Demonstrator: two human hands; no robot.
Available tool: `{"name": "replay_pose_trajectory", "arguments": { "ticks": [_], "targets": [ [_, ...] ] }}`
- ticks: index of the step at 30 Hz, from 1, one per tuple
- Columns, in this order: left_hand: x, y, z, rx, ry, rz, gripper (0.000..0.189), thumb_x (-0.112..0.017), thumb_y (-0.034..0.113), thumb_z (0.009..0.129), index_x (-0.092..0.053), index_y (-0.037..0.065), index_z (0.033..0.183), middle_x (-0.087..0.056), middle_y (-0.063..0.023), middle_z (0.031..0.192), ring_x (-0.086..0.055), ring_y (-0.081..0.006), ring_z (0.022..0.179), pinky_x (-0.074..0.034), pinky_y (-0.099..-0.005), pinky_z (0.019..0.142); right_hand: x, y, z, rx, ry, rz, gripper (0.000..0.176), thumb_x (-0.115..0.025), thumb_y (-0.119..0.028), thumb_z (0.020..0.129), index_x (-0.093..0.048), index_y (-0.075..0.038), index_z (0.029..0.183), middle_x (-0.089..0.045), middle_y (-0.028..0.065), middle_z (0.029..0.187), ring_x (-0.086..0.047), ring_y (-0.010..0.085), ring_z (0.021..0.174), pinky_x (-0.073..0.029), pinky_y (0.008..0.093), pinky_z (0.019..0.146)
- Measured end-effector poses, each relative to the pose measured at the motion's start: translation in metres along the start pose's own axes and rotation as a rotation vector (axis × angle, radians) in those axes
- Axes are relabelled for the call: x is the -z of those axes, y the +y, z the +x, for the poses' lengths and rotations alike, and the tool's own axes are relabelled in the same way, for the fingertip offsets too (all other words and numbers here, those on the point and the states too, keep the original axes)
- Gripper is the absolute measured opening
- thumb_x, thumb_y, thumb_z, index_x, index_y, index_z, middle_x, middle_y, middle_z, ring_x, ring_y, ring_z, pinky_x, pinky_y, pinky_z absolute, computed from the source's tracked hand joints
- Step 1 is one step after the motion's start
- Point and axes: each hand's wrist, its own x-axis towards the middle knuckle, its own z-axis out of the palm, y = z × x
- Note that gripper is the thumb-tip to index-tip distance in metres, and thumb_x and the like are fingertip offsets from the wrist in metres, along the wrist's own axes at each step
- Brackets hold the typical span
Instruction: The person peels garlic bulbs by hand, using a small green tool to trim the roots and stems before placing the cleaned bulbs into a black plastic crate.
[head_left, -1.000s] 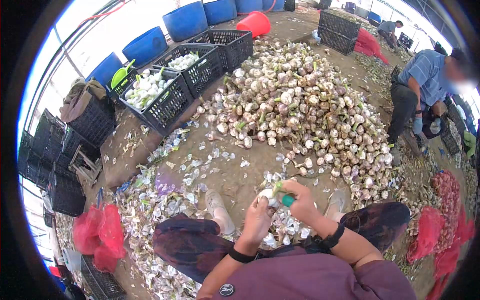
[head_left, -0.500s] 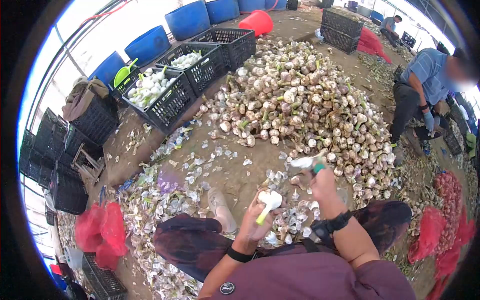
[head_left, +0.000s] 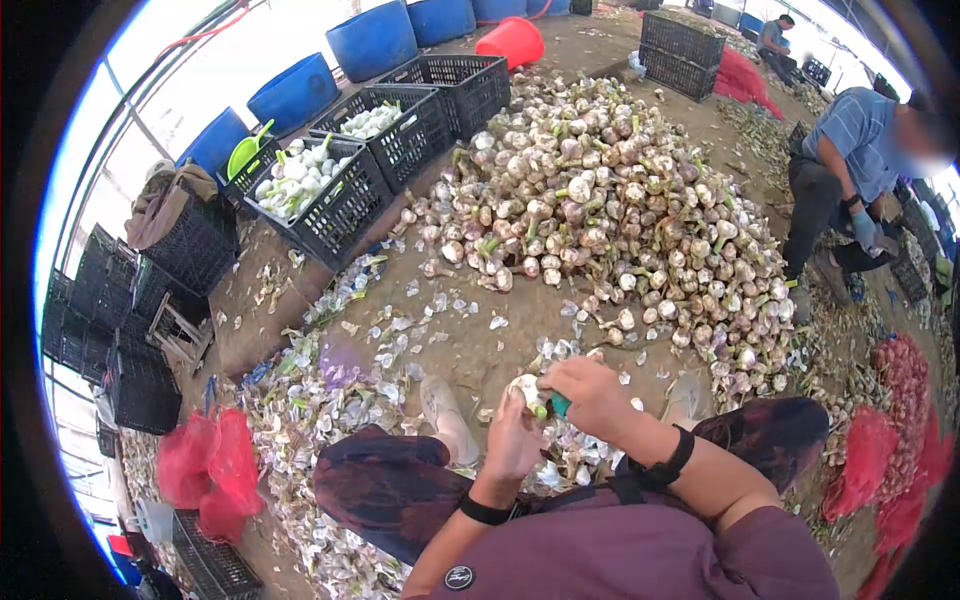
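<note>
My left hand is closed around a garlic bulb, white with a short green stem, held low in front of my lap. Pressed close against the bulb's right side, my right hand grips a knife by its green handle. The knife's blade is hidden behind my fingers and the bulb. Loose garlic skins lie on the ground beneath both hands. Just beyond them rises a big heap of unpeeled garlic bulbs.
Black crates holding peeled white garlic stand at the upper left, before several blue tubs. A red bucket lies behind the heap. Red mesh sacks flank me. On the right, another person sits working with gloved hands.
My right hand has swung down and left with the knife, from apart to against the bulb. My left hand has turned the bulb, and its stem now points right.
</note>
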Motion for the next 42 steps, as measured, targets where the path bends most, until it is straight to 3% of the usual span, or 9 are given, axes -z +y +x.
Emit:
{"name": "replay_pose_trajectory", "arguments": {
  "ticks": [8, 11, 14, 20, 21, 25, 29, 36, 42],
  "targets": [
    [-0.003, 0.005, -0.004, 0.023, 0.110, 0.029, 0.027, -0.040, 0.027, 0.094, -0.049, 0.007, 0.109, -0.057, -0.0035, 0.095, -0.056, -0.0152, 0.080, -0.049, -0.0284, 0.062, 0.006, -0.005, 0.009, 0.274, -0.141, -0.273, 0.012, -0.053, -0.009, 0.068, -0.051, -0.004, 0.079, -0.052, 0.0088, 0.073, -0.054, 0.0247, 0.071, -0.045, 0.0326, 0.063],
    [0.004, 0.009, -0.005, 0.097, 0.015, 0.029, 0.029, -0.043, 0.030, 0.093, -0.051, 0.007, 0.108, -0.058, -0.0025, 0.102, -0.055, -0.0133, 0.093, -0.045, -0.0276, 0.074, 0.001, 0.005, 0.013, 0.297, -0.113, -0.270, 0.012, -0.053, -0.010, 0.069, -0.050, -0.004, 0.079, -0.052, 0.0092, 0.073, -0.054, 0.0247, 0.071, -0.045, 0.0330, 0.063],
    [-0.001, 0.013, -0.004, 0.098, 0.060, 0.111, 0.031, -0.046, 0.027, 0.091, -0.048, 0.005, 0.112, -0.058, -0.0045, 0.093, -0.059, -0.0161, 0.079, -0.048, -0.0280, 0.050, 0.002, 0.012, 0.016, 0.264, -0.027, -0.254, 0.012, -0.053, -0.010, 0.068, -0.050, -0.004, 0.079, -0.052, 0.0087, 0.074, -0.054, 0.0251, 0.072, -0.045, 0.0338, 0.063],
    [-0.001, 0.015, -0.006, 0.179, -0.014, 0.236, 0.033, -0.055, 0.009, 0.083, -0.045, 0.000, 0.113, -0.056, -0.0083, 0.101, -0.058, -0.0192, 0.087, -0.051, -0.0313, 0.071, 0.000, 0.043, 0.008, 0.049, -0.010, -0.284, 0.016, -0.053, -0.009, 0.069, -0.052, -0.004, 0.083, -0.054, 0.0118, 0.077, -0.055, 0.0291, 0.076, -0.046, 0.0379, 0.065],
    [-0.003, 0.015, -0.011, 0.185, -0.053, 0.231, 0.035, -0.057, 0.002, 0.080, -0.044, 0.000, 0.113, -0.055, -0.0092, 0.104, -0.055, -0.0205, 0.095, -0.046, -0.0328, 0.085, 0.005, 0.057, 0.008, -0.089, -0.020, -0.317, 0.013, -0.053, -0.010, 0.073, -0.055, -0.004, 0.084, -0.058, 0.0140, 0.084, -0.056, 0.0300, 0.081, -0.047, 0.0387, 0.069],
    [-0.001, 0.009, -0.010, -0.034, 0.043, 0.188, 0.033, -0.055, 0.004, 0.083, -0.044, 0.002, 0.114, -0.054, -0.0089, 0.106, -0.053, -0.0194, 0.098, -0.041, -0.0323, 0.090, 0.016, 0.070, 0.000, -0.428, -0.800, -0.416, 0.020, -0.053, -0.015, 0.079, -0.062, -0.008, 0.096, -0.061, 0.0134, 0.095, -0.059, 0.0299, 0.087, -0.049, 0.0378, 0.074],
    [-0.011, 0.015, -0.007, 0.005, 0.130, 0.218, 0.027, -0.049, 0.011, 0.090, -0.043, 0.005, 0.116, -0.055, -0.0078, 0.106, -0.054, -0.0170, 0.094, -0.046, -0.0311, 0.083, 0.018, 0.035, -0.003, -0.253, -0.100, 0.135, 0.026, -0.058, -0.008, 0.074, -0.060, -0.006, 0.099, -0.061, 0.0127, 0.094, -0.059, 0.0305, 0.087, -0.048, 0.0381, 0.075],
    [-0.013, 0.008, -0.004, 0.048, 0.200, 0.173, 0.033, -0.047, 0.012, 0.091, -0.038, 0.002, 0.121, -0.053, -0.0081, 0.105, -0.053, -0.0175, 0.092, -0.045, -0.0304, 0.081, 0.003, 0.002, -0.006, -0.005, -0.106, -0.044, 0.022, -0.057, -0.003, 0.070, -0.060, -0.008, 0.090, -0.062, 0.0067, 0.090, -0.060, 0.0245, 0.083, -0.049, 0.0330, 0.068],
    [-0.001, 0.003, -0.008, 0.075, 0.092, 0.322, 0.058, -0.052, -0.007, 0.074, -0.029, 0.002, 0.126, -0.046, -0.0089, 0.114, -0.047, -0.0182, 0.104, -0.040, -0.0300, 0.087, 0.006, 0.007, -0.002, 0.156, -0.184, -0.117, 0.014, -0.054, -0.007, 0.070, -0.051, -0.002, 0.083, -0.054, 0.0094, 0.078, -0.057, 0.0270, 0.075, -0.049, 0.0347, 0.064]
  ]
}}
